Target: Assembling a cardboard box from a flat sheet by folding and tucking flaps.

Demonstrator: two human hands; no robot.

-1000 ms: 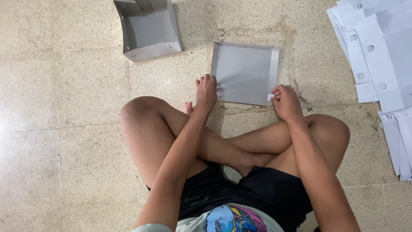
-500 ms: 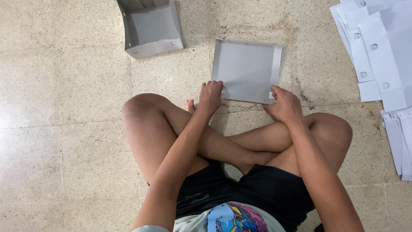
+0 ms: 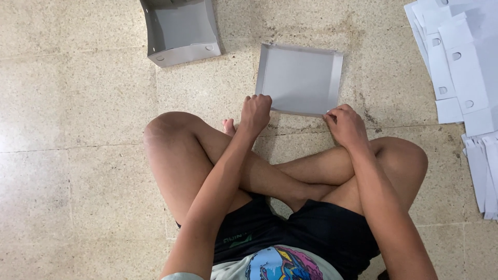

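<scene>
Though our head camera looked straight down, much stayed out of reach for us: our fingertips were curled under at the near edge of the grey cardboard tray (image 3: 300, 79), so we could not tell how firmly they pinched it, and our crossed legs hid the floor (image 3: 78, 155) beneath them. Our left hand (image 3: 256, 110) sat closed on the tray's near left corner, and our right hand (image 3: 346, 124) sat closed on its near right corner, both touching the cardboard. That tray lay flat on the speckled stone floor just ahead of our knees, a shallow rectangle with low folded walls on the left, far and right sides. Farther off to the left stood a second grey cardboard box (image 3: 179, 31), deeper, with two small round holes in its near wall and its far part cut off by the top of the frame. Along the right edge lay a stack of flat white cardboard blanks (image 3: 456, 57) with small punched holes, fanned out and running beyond the frame, well apart from the tray.
</scene>
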